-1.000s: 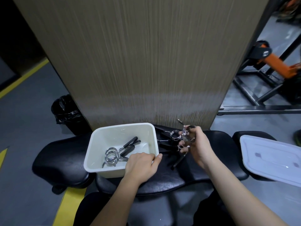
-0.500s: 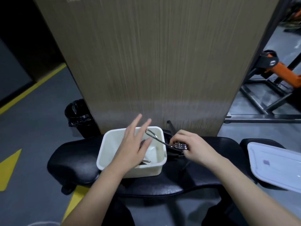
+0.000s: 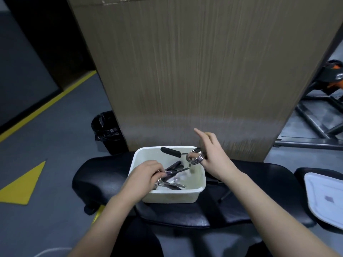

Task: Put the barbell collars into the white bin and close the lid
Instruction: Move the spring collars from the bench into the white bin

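since the left hand (image 3: 143, 175) dipped into the white bin (image 3: 201, 184), gripping collars | right hand (image 3: 213, 157) now holds collar (image 3: 195, 157) over rim

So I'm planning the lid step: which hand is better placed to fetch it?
Right. The lid lies at the far right on the bench, on the right hand's side, though it holds a collar. The left hand is down in the bin.

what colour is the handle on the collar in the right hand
Black, on a silver coil; the collar's handle shows in the head view, over the bin.
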